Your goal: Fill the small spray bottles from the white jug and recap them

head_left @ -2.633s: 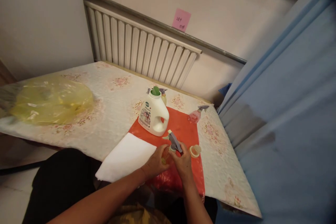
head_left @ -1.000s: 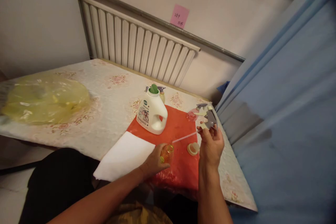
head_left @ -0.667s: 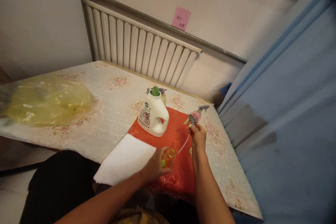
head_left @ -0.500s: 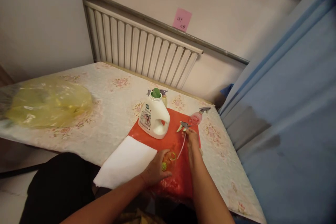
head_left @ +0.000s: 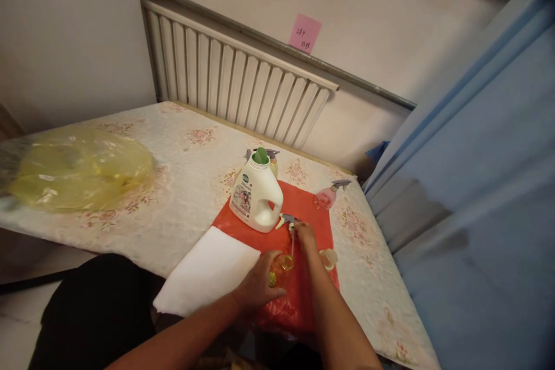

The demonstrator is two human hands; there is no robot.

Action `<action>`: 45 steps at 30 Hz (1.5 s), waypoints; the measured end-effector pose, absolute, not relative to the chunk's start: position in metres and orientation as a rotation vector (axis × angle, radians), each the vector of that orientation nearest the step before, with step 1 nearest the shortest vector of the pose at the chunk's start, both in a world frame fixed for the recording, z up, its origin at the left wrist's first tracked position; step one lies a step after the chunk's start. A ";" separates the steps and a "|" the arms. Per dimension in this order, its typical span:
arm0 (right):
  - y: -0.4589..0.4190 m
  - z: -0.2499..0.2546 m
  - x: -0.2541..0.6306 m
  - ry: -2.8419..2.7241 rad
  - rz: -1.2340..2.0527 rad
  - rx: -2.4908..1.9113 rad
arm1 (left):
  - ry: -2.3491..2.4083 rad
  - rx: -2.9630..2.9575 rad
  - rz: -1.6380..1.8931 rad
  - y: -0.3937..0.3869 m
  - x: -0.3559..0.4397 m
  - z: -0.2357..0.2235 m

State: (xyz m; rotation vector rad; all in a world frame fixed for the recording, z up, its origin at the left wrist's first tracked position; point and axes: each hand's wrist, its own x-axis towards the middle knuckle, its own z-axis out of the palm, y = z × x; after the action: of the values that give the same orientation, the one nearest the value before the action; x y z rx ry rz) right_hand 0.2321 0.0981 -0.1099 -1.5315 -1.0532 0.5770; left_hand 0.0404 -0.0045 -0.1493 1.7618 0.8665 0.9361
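Left hand (head_left: 260, 283) wrapped round the clear bottle (head_left: 280, 272), lower center of frame, mouth uncovered. Right hand (head_left: 307, 237) pinching the sprayer head (head_left: 290, 219), tube (head_left: 293, 243) hanging just beside the mouth. To do it well: brace the bottle, line the tube tip up over the mouth, feed straight. Counts: 1 bottle in hand, 1 loose head, 1 white jug (head_left: 255, 199), 1 pink spray bottle (head_left: 325, 198), 1 pale cup (head_left: 330, 259). Behind jug: can't tell how many.

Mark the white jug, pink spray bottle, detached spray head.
White jug (head_left: 256, 196): head view, middle of body.
Pink spray bottle (head_left: 325, 199): head view, pink body.
Detached spray head (head_left: 289, 219): head view, gray top.
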 end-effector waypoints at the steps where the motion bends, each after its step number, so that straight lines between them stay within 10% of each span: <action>1: 0.096 -0.110 0.235 -1.060 0.625 -1.607 | 0.867 1.749 0.936 -0.004 0.041 -0.148; 45: -0.056 -0.049 0.153 -1.322 0.896 -1.529 | 0.694 1.661 0.883 -0.005 -0.011 -0.074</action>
State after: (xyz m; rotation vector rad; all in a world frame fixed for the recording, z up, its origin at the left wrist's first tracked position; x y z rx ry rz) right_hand 0.1534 -0.0556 -0.0492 -1.5289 -1.3225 0.8957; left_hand -0.0107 -0.0053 -0.0742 1.6610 0.6937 0.8831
